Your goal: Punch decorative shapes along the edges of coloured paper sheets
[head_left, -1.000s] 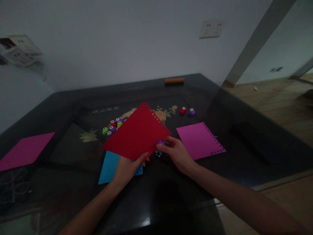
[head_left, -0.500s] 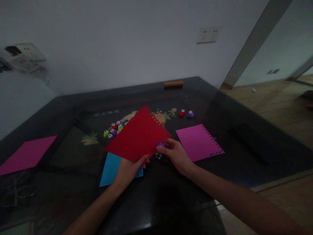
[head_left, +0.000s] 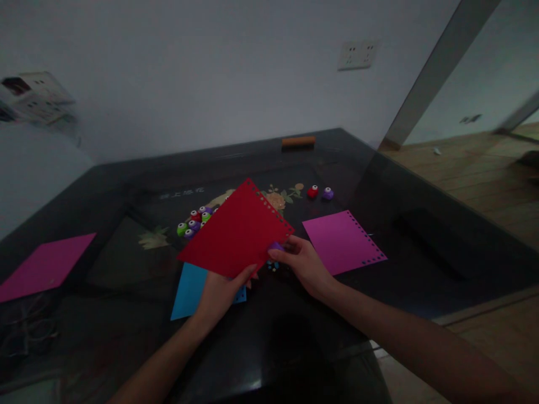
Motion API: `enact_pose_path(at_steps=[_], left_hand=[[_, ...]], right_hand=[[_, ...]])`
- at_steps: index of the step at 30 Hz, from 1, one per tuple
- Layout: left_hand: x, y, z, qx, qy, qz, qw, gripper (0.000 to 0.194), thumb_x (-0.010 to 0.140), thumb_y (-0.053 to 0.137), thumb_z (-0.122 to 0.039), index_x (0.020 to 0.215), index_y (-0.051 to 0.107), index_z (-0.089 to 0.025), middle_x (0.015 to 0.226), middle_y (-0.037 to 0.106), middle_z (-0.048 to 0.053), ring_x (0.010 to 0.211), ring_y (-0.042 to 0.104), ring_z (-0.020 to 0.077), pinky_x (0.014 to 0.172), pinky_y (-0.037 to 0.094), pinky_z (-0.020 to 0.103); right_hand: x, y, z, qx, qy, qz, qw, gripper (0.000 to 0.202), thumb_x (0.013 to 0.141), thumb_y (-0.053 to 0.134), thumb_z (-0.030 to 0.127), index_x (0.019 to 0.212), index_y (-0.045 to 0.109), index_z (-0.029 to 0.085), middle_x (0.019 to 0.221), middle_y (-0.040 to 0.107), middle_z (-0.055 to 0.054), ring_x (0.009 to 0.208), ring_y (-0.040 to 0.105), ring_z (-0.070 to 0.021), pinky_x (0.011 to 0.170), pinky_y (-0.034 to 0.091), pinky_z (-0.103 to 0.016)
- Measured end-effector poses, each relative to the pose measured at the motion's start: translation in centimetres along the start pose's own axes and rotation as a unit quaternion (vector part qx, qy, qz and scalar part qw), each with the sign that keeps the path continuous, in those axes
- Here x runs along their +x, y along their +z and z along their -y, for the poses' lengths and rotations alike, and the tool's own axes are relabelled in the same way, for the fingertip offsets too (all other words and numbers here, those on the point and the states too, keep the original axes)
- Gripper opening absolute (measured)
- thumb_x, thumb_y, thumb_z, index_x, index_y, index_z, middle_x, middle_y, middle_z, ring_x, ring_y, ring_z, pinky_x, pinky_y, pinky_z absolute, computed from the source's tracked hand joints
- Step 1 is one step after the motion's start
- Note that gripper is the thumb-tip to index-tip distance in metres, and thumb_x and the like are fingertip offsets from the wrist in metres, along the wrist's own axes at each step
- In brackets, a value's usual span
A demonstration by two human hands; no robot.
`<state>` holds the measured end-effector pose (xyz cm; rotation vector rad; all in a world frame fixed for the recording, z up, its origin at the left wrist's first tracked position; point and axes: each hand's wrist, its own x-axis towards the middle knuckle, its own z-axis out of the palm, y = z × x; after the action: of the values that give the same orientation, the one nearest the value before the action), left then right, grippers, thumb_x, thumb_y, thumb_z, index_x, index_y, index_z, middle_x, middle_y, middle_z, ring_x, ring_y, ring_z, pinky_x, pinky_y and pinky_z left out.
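Note:
A red sheet with holes along one edge [head_left: 238,230] is held up over the dark table. My left hand [head_left: 225,289] grips its lower edge, thumb on top and fingers underneath. At the sheet's lower right edge, my right hand [head_left: 301,258] pinches a small purple piece [head_left: 275,246] between thumb and fingers, touching or very close to the paper. Beneath the red sheet lies a blue sheet [head_left: 189,292], partly covered. Several green, red and purple pieces with eyes [head_left: 193,225] cluster behind the red sheet's left side, some of them hidden.
Right of my hands lies a pink punched sheet [head_left: 341,241]; another pink sheet [head_left: 50,266] is far left. A red piece [head_left: 312,192] and a purple piece [head_left: 328,193] stand behind. An orange-brown roll [head_left: 298,142] lies near the wall, a dark flat object [head_left: 435,241] at right.
The view has shifted very slightly. Both hands keep their grips, and the red sheet has barely moved.

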<state>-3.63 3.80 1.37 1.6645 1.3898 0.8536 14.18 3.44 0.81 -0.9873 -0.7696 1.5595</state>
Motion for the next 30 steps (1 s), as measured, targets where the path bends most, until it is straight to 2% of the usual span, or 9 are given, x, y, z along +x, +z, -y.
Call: enact_pose_path(at_steps=[4, 9, 13, 17, 23, 27, 30], left_hand=[[-0.1, -0.1, -0.6, -0.004, -0.009, -0.007, 1.0, 0.024, 0.074, 0.06, -0.038, 0.058, 0.062, -0.02, 0.051, 0.063, 0.0, 0.05, 0.062, 0.0171, 0.06, 0.051, 0.028], [-0.1, 0.0, 0.0, 0.008, 0.007, -0.01, 1.0, 0.023, 0.074, 0.06, -0.037, 0.059, 0.064, -0.02, 0.052, 0.064, 0.0, 0.051, 0.062, 0.0172, 0.065, 0.051, 0.03], [0.0, 0.0, 0.4, 0.011, 0.017, 0.003, 1.0, 0.025, 0.076, 0.058, -0.039, 0.061, 0.065, -0.02, 0.054, 0.066, 0.001, 0.053, 0.063, 0.0178, 0.066, 0.052, 0.03], [-0.2, -0.1, 0.0, 0.024, 0.005, 0.015, 1.0, 0.023, 0.077, 0.058, -0.037, 0.063, 0.066, -0.021, 0.055, 0.068, 0.001, 0.056, 0.065, 0.0181, 0.07, 0.053, 0.031], [-0.4, 0.0, -0.4, 0.009, 0.01, 0.017, 1.0, 0.022, 0.076, 0.058, -0.037, 0.064, 0.067, -0.021, 0.058, 0.07, 0.002, 0.057, 0.066, 0.0185, 0.067, 0.055, 0.031], [-0.4, 0.1, 0.0, 0.004, 0.005, 0.018, 1.0, 0.023, 0.078, 0.058, -0.038, 0.07, 0.068, -0.019, 0.063, 0.072, 0.004, 0.059, 0.068, 0.0195, 0.066, 0.056, 0.032], [-0.4, 0.2, 0.6, 0.004, 0.009, -0.002, 1.0, 0.027, 0.079, 0.058, -0.043, 0.075, 0.068, -0.018, 0.065, 0.073, 0.005, 0.066, 0.07, 0.0228, 0.069, 0.057, 0.036]], right_hand=[[0.0, -0.1, 0.0, 0.003, -0.001, 0.004, 1.0, 0.03, 0.058, 0.081, 0.026, 0.084, 0.068, 0.019, 0.088, 0.071, -0.003, 0.078, 0.065, -0.0167, 0.08, 0.048, -0.034], [0.1, -0.1, -0.1, 0.008, -0.008, 0.007, 1.0, 0.032, 0.058, 0.082, 0.027, 0.085, 0.068, 0.019, 0.089, 0.071, -0.003, 0.08, 0.065, -0.017, 0.08, 0.048, -0.033], [0.1, -0.1, -0.1, 0.012, -0.017, 0.014, 1.0, 0.03, 0.058, 0.082, 0.026, 0.085, 0.069, 0.019, 0.089, 0.071, -0.003, 0.079, 0.065, -0.0171, 0.08, 0.049, -0.033], [0.1, -0.1, -0.1, 0.004, -0.03, 0.022, 0.999, 0.029, 0.061, 0.08, 0.027, 0.087, 0.069, 0.02, 0.09, 0.071, -0.003, 0.081, 0.065, -0.0178, 0.081, 0.048, -0.034], [0.2, -0.2, 0.0, -0.014, -0.037, 0.023, 0.999, 0.03, 0.062, 0.079, 0.03, 0.088, 0.069, 0.021, 0.088, 0.071, -0.003, 0.082, 0.064, -0.0193, 0.081, 0.047, -0.036], [0.1, -0.2, 0.2, -0.025, -0.052, 0.03, 0.998, 0.031, 0.063, 0.078, 0.031, 0.09, 0.069, 0.021, 0.091, 0.071, -0.003, 0.084, 0.064, -0.0193, 0.082, 0.047, -0.035], [0.1, -0.2, 0.3, -0.027, -0.059, 0.037, 0.997, 0.032, 0.064, 0.078, 0.031, 0.092, 0.069, 0.021, 0.093, 0.071, -0.003, 0.085, 0.064, -0.0187, 0.084, 0.047, -0.035]])
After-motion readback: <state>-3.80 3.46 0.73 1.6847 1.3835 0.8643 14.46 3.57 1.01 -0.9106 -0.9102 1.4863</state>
